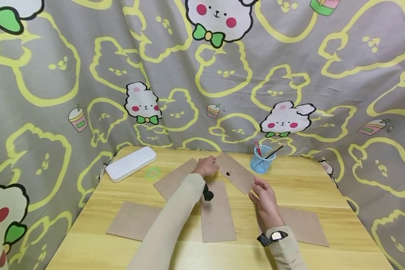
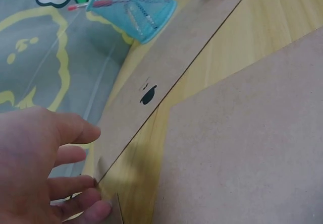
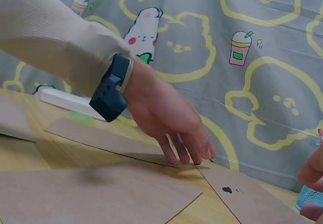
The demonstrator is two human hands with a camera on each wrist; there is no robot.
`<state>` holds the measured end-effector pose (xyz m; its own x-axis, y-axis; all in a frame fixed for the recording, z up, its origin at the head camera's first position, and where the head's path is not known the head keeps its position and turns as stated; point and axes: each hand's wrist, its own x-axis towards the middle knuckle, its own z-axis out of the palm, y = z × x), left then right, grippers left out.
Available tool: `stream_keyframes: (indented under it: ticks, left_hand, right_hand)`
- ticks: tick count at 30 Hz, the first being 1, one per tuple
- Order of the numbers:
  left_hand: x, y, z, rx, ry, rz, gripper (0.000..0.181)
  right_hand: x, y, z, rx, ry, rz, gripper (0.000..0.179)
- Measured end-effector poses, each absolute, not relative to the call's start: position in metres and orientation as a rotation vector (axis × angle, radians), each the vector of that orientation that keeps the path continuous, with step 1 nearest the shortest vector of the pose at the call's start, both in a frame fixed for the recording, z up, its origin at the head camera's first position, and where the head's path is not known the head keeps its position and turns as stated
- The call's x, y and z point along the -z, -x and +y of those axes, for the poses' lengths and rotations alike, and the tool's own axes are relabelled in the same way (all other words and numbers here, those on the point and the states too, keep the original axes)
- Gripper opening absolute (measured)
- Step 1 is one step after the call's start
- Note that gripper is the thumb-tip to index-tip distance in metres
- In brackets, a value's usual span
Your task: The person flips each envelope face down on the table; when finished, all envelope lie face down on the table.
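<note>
A brown rectangular board point(image 1: 234, 167) with a small black mark lies slanted at the back of the table. My left hand point(image 1: 206, 167) is at its left end, fingers loosely bent, with fingertips point(image 2: 83, 183) right by the corner in the left wrist view. At the opposite end is my right hand point(image 1: 266, 197), its fingertips at the board's right corner and its thumb apart from the fingers. Another plain board point(image 1: 218, 217) lies between the forearms, and a third board point(image 1: 177, 178) sits behind the left forearm, close to the left hand.
More brown boards lie at the front, a left board point(image 1: 133, 219) partly behind the sleeve and a right board point(image 1: 303, 225). A blue mesh cup point(image 1: 262, 163) with brushes, a white case point(image 1: 131, 164) and a greenish ring point(image 1: 153, 173) stand along the back, before a patterned curtain point(image 1: 175, 75).
</note>
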<state>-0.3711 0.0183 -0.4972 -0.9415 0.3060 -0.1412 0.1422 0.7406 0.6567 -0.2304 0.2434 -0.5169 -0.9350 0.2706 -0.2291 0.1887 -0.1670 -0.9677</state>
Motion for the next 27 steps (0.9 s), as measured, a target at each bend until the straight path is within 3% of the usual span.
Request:
stream_keyframes:
  ticks: [16,27]
  left_hand:
    - [0.503,0.383,0.005,-1.258,-0.162,2.805,0.030]
    - [0.498,0.385,-0.019,-1.782,0.058,2.342,0.034]
  right_hand:
    - [0.513,0.232,0.249,-2.349,0.630,-1.864,0.036]
    - [0.510,0.233,0.247,-2.504,0.681,-1.732,0.040]
